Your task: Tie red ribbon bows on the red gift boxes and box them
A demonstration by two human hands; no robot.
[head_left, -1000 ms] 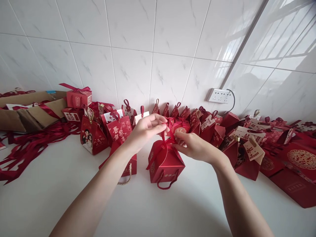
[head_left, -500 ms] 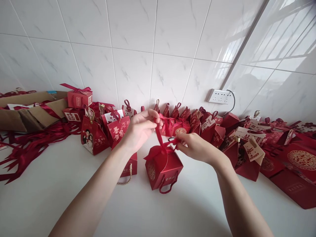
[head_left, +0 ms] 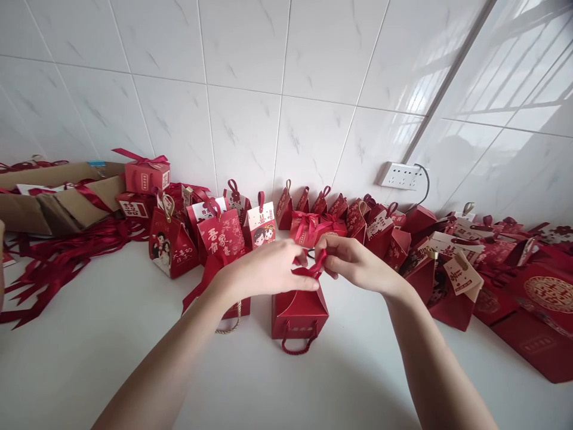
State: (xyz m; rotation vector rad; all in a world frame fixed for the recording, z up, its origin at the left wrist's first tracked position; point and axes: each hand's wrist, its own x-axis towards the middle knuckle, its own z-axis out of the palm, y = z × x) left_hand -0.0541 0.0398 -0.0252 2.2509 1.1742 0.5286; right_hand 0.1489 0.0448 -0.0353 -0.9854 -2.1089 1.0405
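A red gift box (head_left: pixel 299 319) with a twisted red cord handle stands on the white table, below both hands. My right hand (head_left: pixel 353 260) pinches a red ribbon (head_left: pixel 319 261) just above the box's top. My left hand (head_left: pixel 273 269) reaches over the box from the left, thumb and fingers apart beside the ribbon, partly covering the box top. Whether it touches the ribbon is hard to see. Behind my left forearm lies another red box (head_left: pixel 233 310) with a gold cord handle, partly hidden.
Along the tiled wall stand several red gift boxes (head_left: pixel 219 236). More boxes (head_left: pixel 532 298) crowd the right side. At the left are an open cardboard box (head_left: pixel 58 218) and a pile of loose red ribbons (head_left: pixel 62 257). A power socket (head_left: pixel 403 175) is on the wall.
My left hand has come down from above the box and let go of the raised ribbon end. My right hand stays near the knot. The box has turned slightly.
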